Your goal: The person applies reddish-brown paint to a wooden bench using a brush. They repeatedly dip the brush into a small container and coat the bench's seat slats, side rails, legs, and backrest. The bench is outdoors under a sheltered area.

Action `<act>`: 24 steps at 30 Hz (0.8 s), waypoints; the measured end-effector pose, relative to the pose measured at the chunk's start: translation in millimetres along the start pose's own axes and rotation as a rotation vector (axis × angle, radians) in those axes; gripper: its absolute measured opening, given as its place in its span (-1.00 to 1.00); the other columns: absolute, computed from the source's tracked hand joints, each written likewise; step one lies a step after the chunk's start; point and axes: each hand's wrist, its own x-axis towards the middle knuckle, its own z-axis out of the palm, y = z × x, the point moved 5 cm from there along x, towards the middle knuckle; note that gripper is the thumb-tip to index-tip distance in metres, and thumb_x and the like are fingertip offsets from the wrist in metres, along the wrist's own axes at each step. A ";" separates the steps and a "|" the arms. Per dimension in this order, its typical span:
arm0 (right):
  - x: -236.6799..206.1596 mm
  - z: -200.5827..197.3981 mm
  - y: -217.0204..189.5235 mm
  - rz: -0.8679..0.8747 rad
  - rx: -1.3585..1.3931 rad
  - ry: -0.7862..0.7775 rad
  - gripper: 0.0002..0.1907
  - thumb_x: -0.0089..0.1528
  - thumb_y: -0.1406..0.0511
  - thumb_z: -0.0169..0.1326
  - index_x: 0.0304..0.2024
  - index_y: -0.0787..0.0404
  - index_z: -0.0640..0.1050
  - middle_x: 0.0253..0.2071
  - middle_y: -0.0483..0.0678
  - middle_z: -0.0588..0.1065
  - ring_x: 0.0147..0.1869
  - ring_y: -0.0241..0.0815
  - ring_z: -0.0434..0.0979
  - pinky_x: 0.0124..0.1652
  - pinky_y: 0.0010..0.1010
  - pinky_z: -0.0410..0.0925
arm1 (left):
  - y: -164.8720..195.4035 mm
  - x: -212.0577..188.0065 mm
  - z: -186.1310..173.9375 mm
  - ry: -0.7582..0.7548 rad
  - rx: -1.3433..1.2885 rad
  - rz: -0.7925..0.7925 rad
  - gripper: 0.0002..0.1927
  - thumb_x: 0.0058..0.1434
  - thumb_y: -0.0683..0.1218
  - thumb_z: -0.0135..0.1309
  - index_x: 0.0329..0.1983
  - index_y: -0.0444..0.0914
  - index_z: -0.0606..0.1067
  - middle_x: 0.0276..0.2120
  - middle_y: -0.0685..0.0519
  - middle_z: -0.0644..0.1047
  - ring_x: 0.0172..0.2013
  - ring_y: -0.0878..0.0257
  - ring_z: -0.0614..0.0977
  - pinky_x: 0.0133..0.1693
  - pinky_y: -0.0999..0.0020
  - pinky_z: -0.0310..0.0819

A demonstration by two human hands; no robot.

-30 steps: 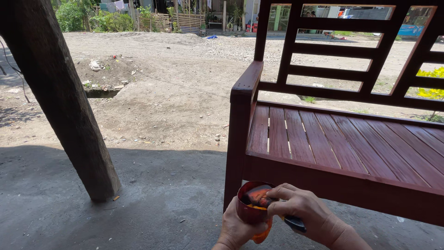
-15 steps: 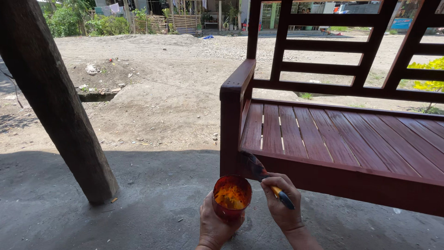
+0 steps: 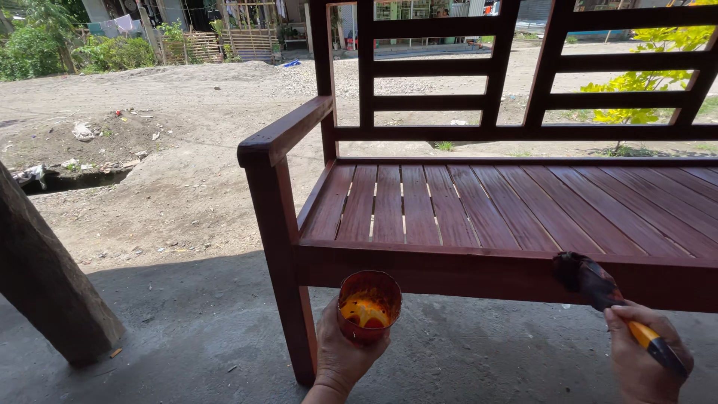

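Staining step: left hand (image 3: 340, 355) grips cup (image 3: 369, 307) of orange stain below the seat; right hand (image 3: 645, 357) holds brush (image 3: 598, 284), bristles on bench (image 3: 479, 206) front rail. Next likely needs even strokes along rail.

Outdoor yard work spot, likely beside home. Above both hands: dark red slatted wooden bench (image 3: 479, 202) on grey concrete floor (image 3: 187, 337). Left of hands: leaning rough wooden post (image 3: 45, 284). Far beyond: bare dirt ground (image 3: 172, 150) with scattered litter, bamboo fence (image 3: 224, 41), bushes (image 3: 112, 52); buildings behind, blurry.
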 end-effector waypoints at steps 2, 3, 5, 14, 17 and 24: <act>14.3 -23.9 39.2 0.041 -0.051 0.055 -0.88 0.40 0.38 0.26 -0.15 0.25 0.54 -0.06 0.05 0.57 0.05 -0.20 0.61 0.06 -0.46 0.53 | 4.0 -3.4 9.8 0.015 -0.007 0.018 0.13 -0.27 0.11 0.52 0.35 -0.17 0.18 0.12 -0.05 0.35 0.15 0.04 0.40 0.12 0.07 0.44; 22.4 -32.2 55.3 0.049 -0.110 0.071 -0.87 0.41 0.37 0.26 -0.15 0.25 0.54 -0.07 0.04 0.57 0.05 -0.20 0.60 0.05 -0.45 0.53 | 5.2 -3.5 13.9 0.015 -0.012 0.012 0.14 -0.28 0.10 0.53 0.35 -0.17 0.17 0.14 -0.06 0.34 0.15 0.04 0.39 0.12 0.07 0.45; 33.1 -45.6 80.4 0.067 -0.243 0.092 -0.85 0.41 0.34 0.26 -0.15 0.23 0.53 -0.09 0.02 0.55 0.04 -0.19 0.58 0.04 -0.42 0.52 | 6.7 -5.2 21.1 -0.007 -0.066 -0.016 0.16 -0.30 0.09 0.53 0.35 -0.17 0.15 0.16 -0.05 0.33 0.15 0.07 0.40 0.11 0.10 0.49; 0.9 -3.5 15.7 -0.106 -0.578 0.095 -0.75 0.45 0.19 0.28 -0.15 0.16 0.48 -0.19 -0.06 0.51 -0.01 -0.14 0.50 0.00 -0.31 0.50 | 10.1 -7.6 6.7 0.018 -0.128 -0.077 0.02 -0.23 0.05 0.50 0.30 -0.13 0.23 0.08 0.02 0.40 0.16 0.15 0.47 0.13 0.18 0.56; -51.7 57.3 -69.6 -0.163 -0.332 0.061 -0.75 0.30 0.18 0.27 -0.11 0.13 0.52 -0.20 -0.03 0.46 -0.02 -0.13 0.52 -0.08 -0.31 0.50 | -5.5 -8.6 -15.5 0.054 -0.172 -0.121 0.07 -0.26 0.02 0.50 0.33 -0.14 0.20 0.12 0.00 0.36 0.17 0.13 0.43 0.12 0.19 0.56; -123.0 158.8 -241.5 -0.259 0.124 -0.202 -0.83 0.14 0.31 0.26 -0.30 0.17 0.52 -0.20 0.00 0.41 -0.23 -0.17 0.54 -0.32 -0.39 0.50 | -61.5 -1.6 -92.8 0.198 -0.025 -0.178 0.14 -0.30 0.03 0.53 0.36 -0.15 0.17 0.14 -0.03 0.34 0.20 0.05 0.33 0.16 0.10 0.45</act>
